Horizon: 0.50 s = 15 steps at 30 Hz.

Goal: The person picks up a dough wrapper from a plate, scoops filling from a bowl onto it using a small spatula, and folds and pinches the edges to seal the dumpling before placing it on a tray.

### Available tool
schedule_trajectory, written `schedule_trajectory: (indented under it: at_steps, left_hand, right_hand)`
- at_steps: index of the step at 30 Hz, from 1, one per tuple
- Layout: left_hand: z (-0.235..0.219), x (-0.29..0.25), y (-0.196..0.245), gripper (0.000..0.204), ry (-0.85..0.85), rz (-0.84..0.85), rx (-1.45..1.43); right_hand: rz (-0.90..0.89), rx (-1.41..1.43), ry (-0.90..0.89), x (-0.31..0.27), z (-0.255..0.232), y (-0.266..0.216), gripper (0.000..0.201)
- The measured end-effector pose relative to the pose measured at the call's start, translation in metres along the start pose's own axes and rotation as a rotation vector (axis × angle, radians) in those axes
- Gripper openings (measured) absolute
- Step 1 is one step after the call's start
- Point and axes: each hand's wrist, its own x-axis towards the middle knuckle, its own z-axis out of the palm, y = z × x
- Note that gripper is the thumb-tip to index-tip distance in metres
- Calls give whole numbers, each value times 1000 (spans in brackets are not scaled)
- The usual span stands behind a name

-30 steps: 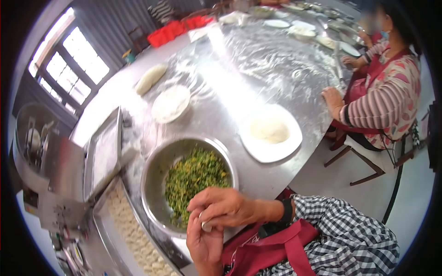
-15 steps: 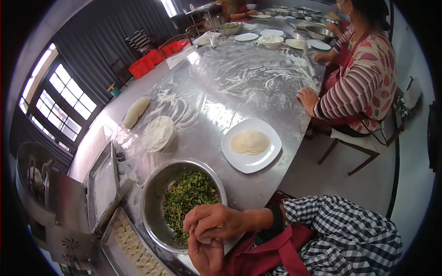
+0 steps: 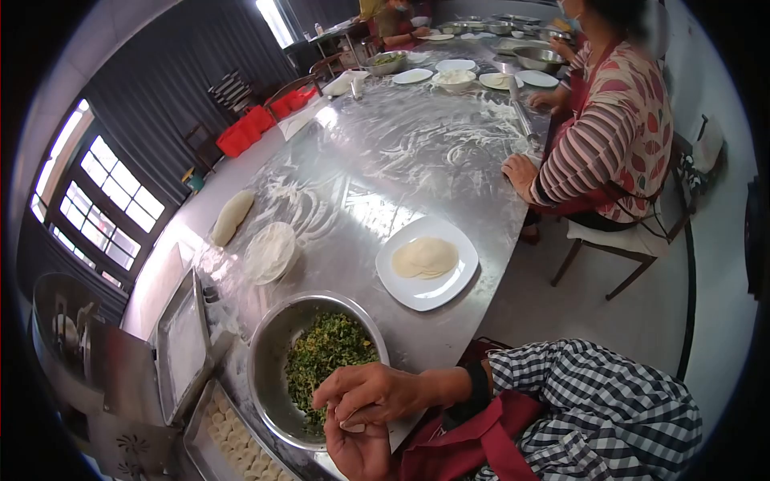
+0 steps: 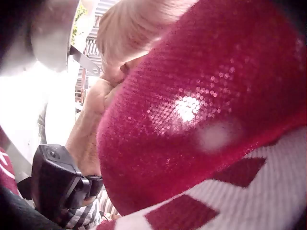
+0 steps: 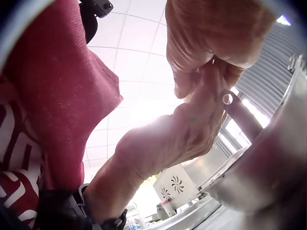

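Note:
Over the near rim of a steel bowl (image 3: pixel 261 377) of chopped green and yellow filling (image 3: pixel 329 349), both hands meet around a small pale dumpling (image 3: pixel 354 428). Only a sliver of its dough shows between the fingers. From above, my right hand (image 3: pixel 373 393) pinches it with curled fingers. Below, my left hand (image 3: pixel 358 454) holds it in its fingers. In the right wrist view the right hand (image 5: pixel 216 36) is bent over the left hand (image 5: pixel 177 129), which hides the dough. Red apron cloth (image 4: pixel 192 96) covers most of the left wrist view.
A white plate (image 3: pixel 429 302) bears round dough wrappers (image 3: pixel 425 256). Left of it are a flour bowl (image 3: pixel 271 252) and a dough roll (image 3: pixel 233 218). Rows of dumplings (image 3: pixel 237 437) lie in a tray at lower left. Another person (image 3: pixel 605 136) sits at the table's right side.
The head view has tilted upward and shifted, so the table things appear lower and more of the far end shows. Both hands stay together at the dumpling, fingers slightly shifted.

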Motion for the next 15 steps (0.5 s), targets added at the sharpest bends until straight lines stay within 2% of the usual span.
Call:
schedule_trajectory:
  at_steps: [4,7,9,11,13,15]
  left_hand:
    - [-1,1,-3,30,-110,-14,-54]
    - [0,0,-2,30,-79,-6,-18]
    - [-5,0,-1,29,-87,-6,-29]
    - [-5,-1,-3,29,-101,-4,-39]
    - [2,-2,-6,28,35,45,39]
    - [4,-2,-8,28,39,46,24]
  right_hand:
    - [-71,29,-30,-1,-1,6,7]
    - [-57,-17,-50,0,0,2,7]
    - [10,-54,17,1,2,-4,7]
    - [-32,-61,12,0,2,-5,7]
    - [-73,-67,6,-1,1,-2,7]
    - [-128,-166,-19,-1,-1,-1,8]
